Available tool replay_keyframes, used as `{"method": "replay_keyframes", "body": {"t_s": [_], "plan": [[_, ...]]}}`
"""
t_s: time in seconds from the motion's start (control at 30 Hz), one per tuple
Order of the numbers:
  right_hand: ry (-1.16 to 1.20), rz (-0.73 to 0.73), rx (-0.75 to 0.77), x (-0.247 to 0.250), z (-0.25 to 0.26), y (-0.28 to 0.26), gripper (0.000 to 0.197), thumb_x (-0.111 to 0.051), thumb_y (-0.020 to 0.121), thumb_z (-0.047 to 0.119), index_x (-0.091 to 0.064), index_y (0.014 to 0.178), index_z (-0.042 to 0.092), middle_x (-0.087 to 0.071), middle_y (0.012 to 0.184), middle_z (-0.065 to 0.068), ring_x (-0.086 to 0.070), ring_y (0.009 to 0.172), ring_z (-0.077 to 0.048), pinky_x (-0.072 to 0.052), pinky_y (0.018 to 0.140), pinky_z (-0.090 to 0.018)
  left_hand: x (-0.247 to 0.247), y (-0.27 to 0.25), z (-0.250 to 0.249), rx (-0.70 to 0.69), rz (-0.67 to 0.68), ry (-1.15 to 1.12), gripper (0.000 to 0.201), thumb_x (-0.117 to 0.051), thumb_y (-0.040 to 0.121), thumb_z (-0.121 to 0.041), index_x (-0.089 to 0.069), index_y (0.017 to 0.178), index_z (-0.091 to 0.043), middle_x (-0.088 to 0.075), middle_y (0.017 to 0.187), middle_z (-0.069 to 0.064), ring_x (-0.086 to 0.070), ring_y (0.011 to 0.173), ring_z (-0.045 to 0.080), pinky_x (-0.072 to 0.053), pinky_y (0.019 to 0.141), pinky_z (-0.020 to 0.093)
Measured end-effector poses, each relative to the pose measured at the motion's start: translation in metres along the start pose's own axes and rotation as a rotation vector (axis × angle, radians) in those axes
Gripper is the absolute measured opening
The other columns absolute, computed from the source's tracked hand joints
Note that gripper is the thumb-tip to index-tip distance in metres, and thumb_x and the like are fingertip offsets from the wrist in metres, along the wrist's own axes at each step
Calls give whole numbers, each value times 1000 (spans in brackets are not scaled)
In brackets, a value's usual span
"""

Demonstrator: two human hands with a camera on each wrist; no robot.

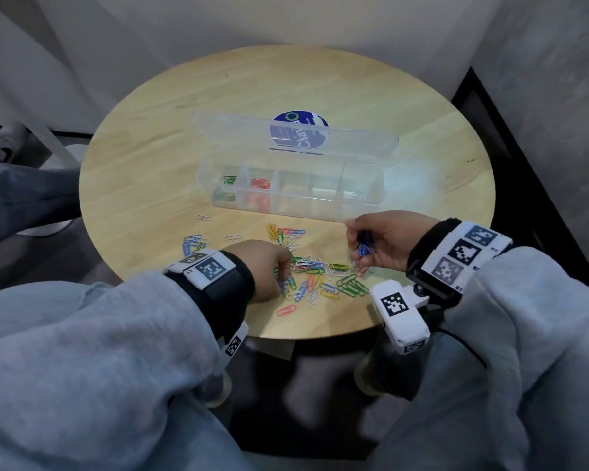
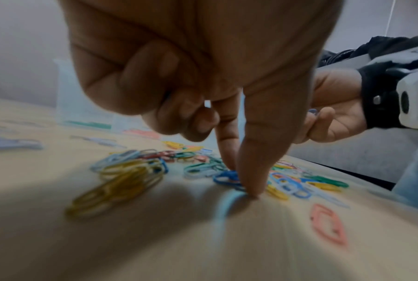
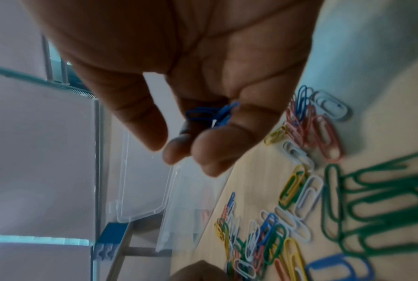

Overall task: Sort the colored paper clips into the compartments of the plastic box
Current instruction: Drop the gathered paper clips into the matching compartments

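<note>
**Gathering the blue clips, one hand collecting, one hand holding**

The left hand (image 2: pixel 203 79) has its thumb and forefinger stretched down and pinching a dark blue wire paper clip (image 2: pixel 226 177) against the round pale wooden table (image 1: pixel 354 96); the other fingers are curled into the palm. The right hand (image 1: pixel 385 241) is clenched round a small bunch of blue clips (image 3: pixel 210 115), raised just above the pile; their number cannot be told.

This looks like the blue round of sorting. The next move probably calls for lifting the pinched clip free of its neighbours and adding it to the bunch.

Around the left fingertips lies the loose heap of mixed coloured clips (image 1: pixel 317 270), too tangled to count. Beyond both hands stands the clear plastic box with open lid (image 1: pixel 371 185): five compartments, green clips (image 1: pixel 228 186) in the leftmost, red clips (image 1: pixel 261 192) next, something pale in the rightmost.
</note>
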State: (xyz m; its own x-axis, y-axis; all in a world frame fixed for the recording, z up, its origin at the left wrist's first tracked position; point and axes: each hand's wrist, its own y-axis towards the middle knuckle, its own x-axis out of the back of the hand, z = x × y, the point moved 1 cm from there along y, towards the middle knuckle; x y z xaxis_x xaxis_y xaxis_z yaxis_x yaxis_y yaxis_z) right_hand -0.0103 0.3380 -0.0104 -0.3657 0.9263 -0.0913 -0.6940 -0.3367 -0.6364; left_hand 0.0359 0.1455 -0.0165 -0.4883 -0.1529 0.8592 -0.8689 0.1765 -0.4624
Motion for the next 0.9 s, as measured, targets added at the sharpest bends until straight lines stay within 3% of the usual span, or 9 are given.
{"method": "replay_keyframes", "body": {"t_s": [0.07, 0.2, 0.3, 0.37, 0.47, 0.57, 0.67, 0.8, 0.9], "plan": [[-175, -18, 8, -4, 0, 3, 27, -54, 91, 12, -46, 65, 10, -44, 55, -3, -47, 38, -10, -40, 41, -20, -2, 1, 0, -3, 4, 7, 12, -63, 77, -21, -54, 79, -28, -46, 70, -9, -49, 79, 18, -34, 64, 24], [-933, -56, 35, -9, -1, -2, 20, -71, 79, 20, -55, 66, 19, -51, 57, 3, -43, 48, -9, -34, 47, -19, -2, 2, 2, 7, -8, 27, 14, -63, 77, -22, -51, 71, -25, -44, 67, -11, -47, 77, 16, -29, 56, 24], [-1165, -84, 74, -22, -2, -6, 7, -69, 78, 21, -64, 81, 18, -47, 61, 10, -42, 56, -5, -32, 52, -19, -4, 5, 3, 18, 3, 32, 22, -63, 78, -23, -47, 64, -26, -46, 68, -11, -49, 77, 16, -30, 55, 24], [-1292, -81, 76, -32, -4, -5, 15, -65, 81, 21, -67, 95, 15, -48, 67, 10, -47, 65, -9, -33, 52, -19, -4, 6, 2, 14, 8, 30, 20, -62, 78, -22, -48, 65, -27, -46, 69, -11, -49, 77, 15, -32, 58, 24], [-1461, -52, 21, -44, -7, -1, 21, -59, 85, 17, -66, 105, 13, -55, 87, 3, -50, 82, -16, -39, 60, -21, -4, 6, 1, -6, -9, 23, 14, -61, 78, -20, -51, 70, -26, -47, 68, -11, -48, 75, 14, -29, 51, 21], [-1555, -62, 3, -49, -9, 7, 21, -54, 84, 12, -66, 101, 11, -63, 96, -3, -57, 84, -21, -44, 65, -24, -3, 4, 3, -2, 5, 3, 17, -61, 78, -21, -50, 67, -26, -47, 67, -11, -48, 73, 14, -29, 50, 20], [-1591, -33, -47, -51, -11, 12, 19, -57, 76, 8, -70, 91, 10, -66, 85, -5, -60, 76, -22, -43, 54, -21, 2, 4, 8, 0, 31, -119, 19, -62, 78, -21, -50, 63, -24, -51, 63, -10, -48, 65, 11, -34, 54, 22], [-1436, -65, 19, -41, -9, 11, 9, -60, 76, 13, -65, 70, 16, -59, 70, 1, -55, 71, -20, -46, 64, -22, 13, 4, 15, 50, 47, -631, 25, -61, 83, -10, -48, 63, -18, -57, 50, -7, -46, 47, 9, -38, 47, 18], [-1192, -95, 38, -26, 1, 6, 24, -66, 78, 17, -52, 59, 20, -51, 59, 4, -49, 60, -14, -42, 58, -22, 20, 5, 17, 111, 50, -1008, 35, -52, 85, 6, -38, 60, -15, -54, 39, -6, -40, 47, 13, -31, 36, 14]]}}
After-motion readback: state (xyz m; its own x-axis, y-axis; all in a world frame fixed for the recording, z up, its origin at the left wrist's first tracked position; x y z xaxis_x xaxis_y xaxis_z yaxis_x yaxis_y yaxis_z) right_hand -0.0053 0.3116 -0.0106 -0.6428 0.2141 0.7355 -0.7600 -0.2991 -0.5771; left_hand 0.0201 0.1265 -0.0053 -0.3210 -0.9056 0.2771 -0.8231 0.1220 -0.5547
